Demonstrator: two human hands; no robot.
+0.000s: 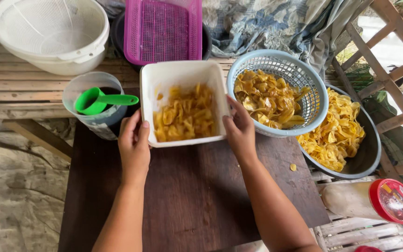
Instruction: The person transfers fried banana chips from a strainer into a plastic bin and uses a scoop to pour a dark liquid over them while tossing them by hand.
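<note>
On one dark table [187,200], two hands [134,144] [240,133] grip one white tub [183,74], fingers pressing its sides.

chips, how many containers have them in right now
3. The white square tub held between the left hand and right hand; the blue basket right of it; the dark bowl under and beyond the basket. Others may be hidden off frame.
</note>
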